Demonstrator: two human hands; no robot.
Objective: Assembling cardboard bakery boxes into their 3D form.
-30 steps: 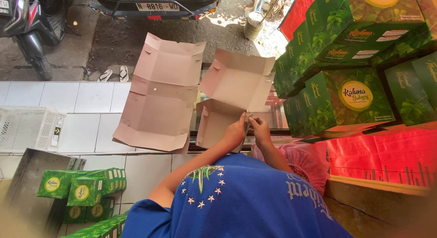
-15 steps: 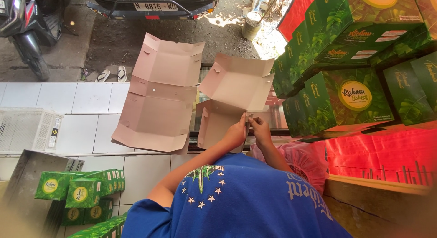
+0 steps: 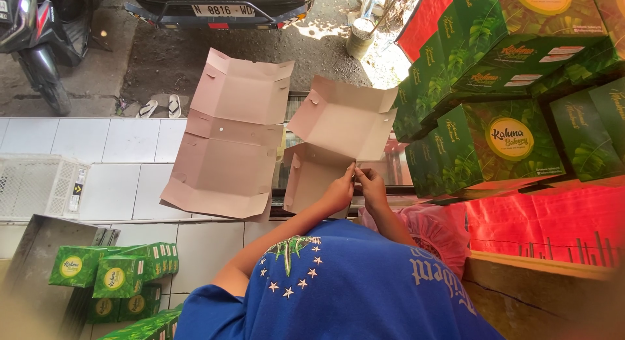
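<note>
Your left hand (image 3: 338, 191) and right hand (image 3: 372, 184) meet at the fold of a half-formed cardboard box (image 3: 338, 128), each grip pinching its edge (fingers nearly touching). It stands ahead of you, just beside a flat unfolded box (image 3: 228, 135); stacked green boxes (image 3: 501, 80) rise at right.
</note>
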